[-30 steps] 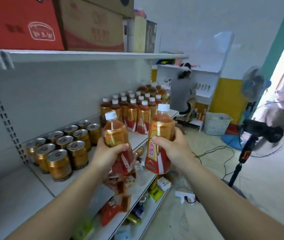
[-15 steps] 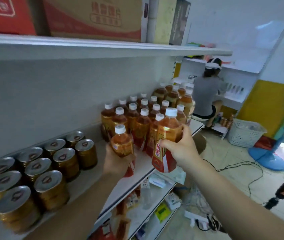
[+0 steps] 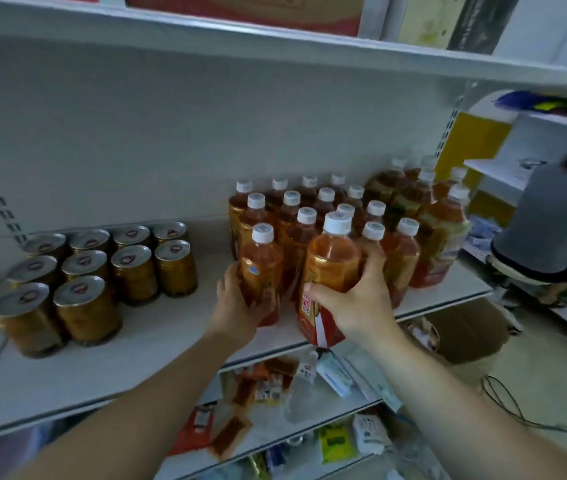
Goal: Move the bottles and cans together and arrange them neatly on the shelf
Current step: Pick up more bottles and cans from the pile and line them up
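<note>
Centre of frame: left hand (image 3: 237, 306) gripped one tea bottle (image 3: 261, 268) at the front row; right hand (image 3: 354, 299) clasped a second bottle (image 3: 330, 271) over the front edge of the shelf (image 3: 157, 341). Best seated upright, flush against the bottle block (image 3: 327, 202), rows square. Lower left: gold cans (image 3: 102, 271), grouped.

Cans (image 3: 102, 275) left on shelf (image 3: 157, 337), bottles (image 3: 330, 209) right; two held bottles before bottle group.

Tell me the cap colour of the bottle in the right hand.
White cap on the bottle in the right hand; head view shows it.
</note>
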Tool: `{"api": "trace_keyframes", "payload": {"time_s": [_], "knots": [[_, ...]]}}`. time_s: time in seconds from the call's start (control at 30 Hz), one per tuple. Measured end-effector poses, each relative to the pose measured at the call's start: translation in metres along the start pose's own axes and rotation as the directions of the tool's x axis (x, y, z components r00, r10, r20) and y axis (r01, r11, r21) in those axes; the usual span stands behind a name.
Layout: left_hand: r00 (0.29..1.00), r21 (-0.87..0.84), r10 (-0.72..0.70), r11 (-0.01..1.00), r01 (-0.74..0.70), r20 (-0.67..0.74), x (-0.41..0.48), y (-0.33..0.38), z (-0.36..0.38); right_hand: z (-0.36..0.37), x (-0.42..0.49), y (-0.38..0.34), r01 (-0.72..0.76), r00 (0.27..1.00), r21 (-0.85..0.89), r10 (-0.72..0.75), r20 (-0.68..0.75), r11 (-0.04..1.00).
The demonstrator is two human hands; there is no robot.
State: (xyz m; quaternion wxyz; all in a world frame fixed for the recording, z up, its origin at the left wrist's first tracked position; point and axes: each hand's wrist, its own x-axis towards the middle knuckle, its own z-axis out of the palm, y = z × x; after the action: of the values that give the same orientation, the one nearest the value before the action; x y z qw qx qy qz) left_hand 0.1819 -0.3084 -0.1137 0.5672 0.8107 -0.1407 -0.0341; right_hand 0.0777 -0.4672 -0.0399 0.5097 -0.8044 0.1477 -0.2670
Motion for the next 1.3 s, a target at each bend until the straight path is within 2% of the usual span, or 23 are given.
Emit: {"api": "trace_keyframes", "payload": {"time_s": [0.07,0.17,0.27,0.37,0.5,0.6,0.73,0.77,0.87,0.93,0.97,1.03,1.1,1.13,1.2,1.27,1.3], "knots": [[0.998,0.093,-0.011,0.996,0.018,-0.066,0.004,0.002,0.008,-0.004,-0.001,0.005,0.008,0.999,-0.007,-0.007,0.034,1.0],[0.997,0.16,0.013,0.987,0.001,-0.082,0.015,0.003,0.017,-0.005,-0.001,0.008,0.021,0.999,-0.056,-0.019,0.029,0.998],[0.998,0.136,0.003,0.991,0.006,-0.061,0.027,0.001,0.02,-0.003,-0.003,0.011,0.039,0.999,-0.106,-0.035,0.04,0.994],[1.0,0.112,0.006,0.994,-0.003,-0.026,0.036,0.0,0.017,0.002,-0.006,0.012,-0.007,0.998,-0.101,0.012,0.055,0.995],[0.995,0.079,-0.059,0.995,0.053,0.078,0.044,0.0,0.004,0.011,-0.012,0.012,-0.023,0.999,-0.149,0.027,0.026,0.989],[0.995,0.031,-0.033,0.999,0.03,0.098,0.025,-0.006,-0.018,0.021,-0.016,0.012,-0.012,1.0,-0.203,0.015,0.013,0.979],[0.934,0.082,0.048,0.993,-0.082,0.353,-0.029,-0.011,-0.029,0.046,-0.024,0.012,-0.023,1.0,-0.214,0.026,0.008,0.977],[0.928,0.106,0.045,0.99,-0.09,0.369,-0.038,-0.008,-0.023,0.053,-0.026,0.011,-0.021,1.0,-0.219,0.024,0.011,0.975],[0.975,0.091,0.022,0.995,-0.043,0.222,-0.048,0.003,-0.001,0.06,-0.025,0.006,-0.008,0.998,-0.239,0.023,0.063,0.971],[0.991,0.085,-0.011,0.996,-0.001,0.136,-0.046,0.006,0.007,0.048,-0.017,0.0,0.078,0.991,-0.263,-0.045,0.129,0.962],[0.991,0.082,-0.027,0.997,0.017,0.128,-0.045,0.005,0.01,0.037,-0.012,-0.005,0.175,0.98,-0.269,-0.142,0.138,0.947],[0.992,0.095,-0.049,0.995,0.038,0.119,-0.04,0.005,0.015,0.014,0.008,-0.02,0.384,0.923,-0.3,-0.364,0.122,0.873],[0.994,0.149,-0.053,0.988,0.039,0.091,-0.033,0.006,0.021,-0.004,0.041,-0.034,0.475,0.88,-0.398,-0.439,0.184,0.785],[0.995,0.174,-0.06,0.984,0.045,0.079,-0.03,0.006,0.025,-0.01,0.059,-0.039,0.482,0.876,-0.469,-0.408,0.257,0.74],[0.994,0.201,-0.091,0.977,0.077,0.061,-0.027,0.007,0.032,-0.017,0.089,-0.045,0.469,0.872,-0.59,-0.238,0.428,0.657],[0.993,0.223,-0.115,0.969,0.108,0.019,-0.023,0.005,0.038,-0.018,0.107,-0.039,0.465,0.838,-0.637,-0.073,0.541,0.615],[0.993,0.224,-0.118,0.968,0.117,-0.006,-0.021,0.004,0.039,-0.016,0.111,-0.033,0.485,0.819,-0.654,-0.038,0.573,0.58]]}}
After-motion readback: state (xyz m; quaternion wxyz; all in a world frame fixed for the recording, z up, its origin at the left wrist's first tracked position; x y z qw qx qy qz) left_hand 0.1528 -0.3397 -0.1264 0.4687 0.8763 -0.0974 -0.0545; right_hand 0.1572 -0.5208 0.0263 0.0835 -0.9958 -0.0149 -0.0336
